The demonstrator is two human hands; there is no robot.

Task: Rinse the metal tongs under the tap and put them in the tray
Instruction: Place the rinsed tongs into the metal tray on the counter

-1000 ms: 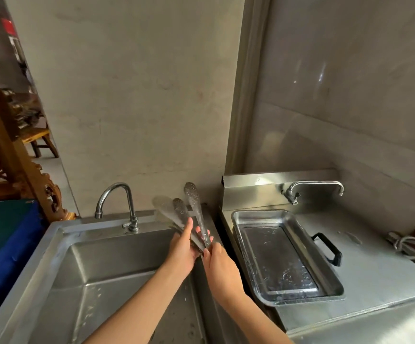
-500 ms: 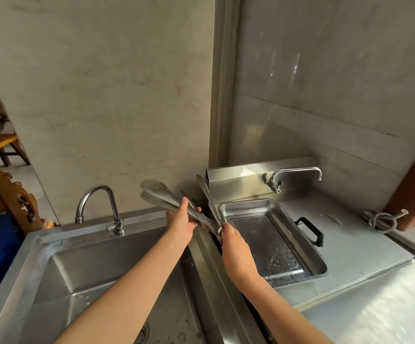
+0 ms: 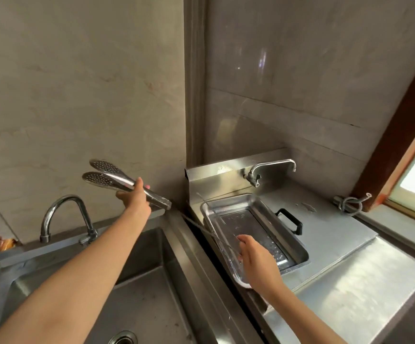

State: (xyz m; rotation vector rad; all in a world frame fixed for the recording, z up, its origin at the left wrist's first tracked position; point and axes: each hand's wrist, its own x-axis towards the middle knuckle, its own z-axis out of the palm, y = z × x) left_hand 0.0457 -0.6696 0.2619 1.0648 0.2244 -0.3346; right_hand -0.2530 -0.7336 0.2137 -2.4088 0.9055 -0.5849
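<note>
**One pair going into the tray, one pair waiting in the air**

The left hand (image 3: 137,198) is gripping a pair of perforated metal tongs (image 3: 124,183) around the middle of the arms, holding them up off every surface, with the spoon-shaped ends pointing away to the left and the hinge end sticking out just to the right of the fingers. Below and to the left of that hand, the sink tap (image 3: 63,217) is standing over the sink (image 3: 151,289); no water is visibly running from it.

The right hand (image 3: 257,259) is reaching down over the near-left part of the tray (image 3: 258,203), fingers curled and pointing toward a thin second pair of tongs (image 3: 202,225). This slim piece is lying slanted across the tray's left rim, one end poking out toward the left hand, the other running down under the right hand's fingers. Whether those fingers are pinching it or have just let go, I cannot tell; motion blur is hiding the contact.

Judging from this layout, rinsing is looking finished, since neither hand is sitting under the spout. The thin pair is arriving in the tray but is not lying fully flat inside it. What is remaining appears to be settling that piece and carrying the perforated pair rightward, across the gap between sink and counter, to lay it beside the right hand's spot.
</note>
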